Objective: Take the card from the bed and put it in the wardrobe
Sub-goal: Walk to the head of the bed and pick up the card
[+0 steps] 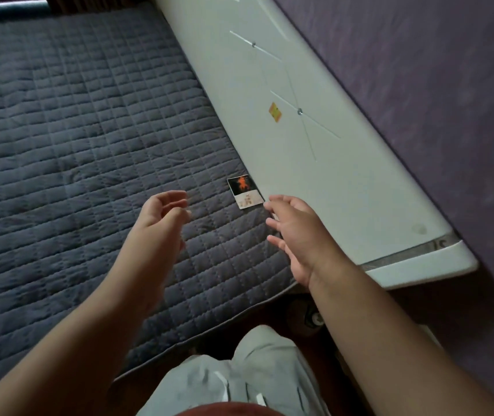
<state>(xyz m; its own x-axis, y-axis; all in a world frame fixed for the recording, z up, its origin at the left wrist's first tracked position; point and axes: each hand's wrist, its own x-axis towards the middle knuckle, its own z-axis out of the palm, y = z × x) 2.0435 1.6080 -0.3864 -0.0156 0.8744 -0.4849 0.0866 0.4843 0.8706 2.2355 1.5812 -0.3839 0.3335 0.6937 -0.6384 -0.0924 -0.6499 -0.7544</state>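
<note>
Head view, looking down past the person's lap at the bed [74,130]. Both hands extended over the dark quilted cover, both empty.

Left hand [161,216]: loosely curled, fingers bent inward toward the palm, thumb near the fingertips but nothing between them. Held above the cover; contact with the quilt cannot be told. Sits well left of the card, apart from it.

Right hand [296,235]: spread wide, fingers splayed and pointing up-frame toward the headboard edge. Grips nothing. Its topmost fingertip comes just beside the card's lower right corner; whether it actually touches the corner cannot be told at this angle.

Card [245,191]: lies flat on the quilt, close against the seam where the bed meets the white padded panel [314,163]. Upper half dark with an orange figure, lower half pale with small reddish marks. Slightly rotated relative to the quilt's stitch lines. It sits between the two hands, much nearer the right one, and just beyond both sets of fingertips.

White panel carries a small orange sticker [275,112] and stitched lines meeting at metal studs. Purple wall [420,85] beyond it. Pale grey trousers [239,379] at the bottom edge, dark floor below the bed's corner.
</note>
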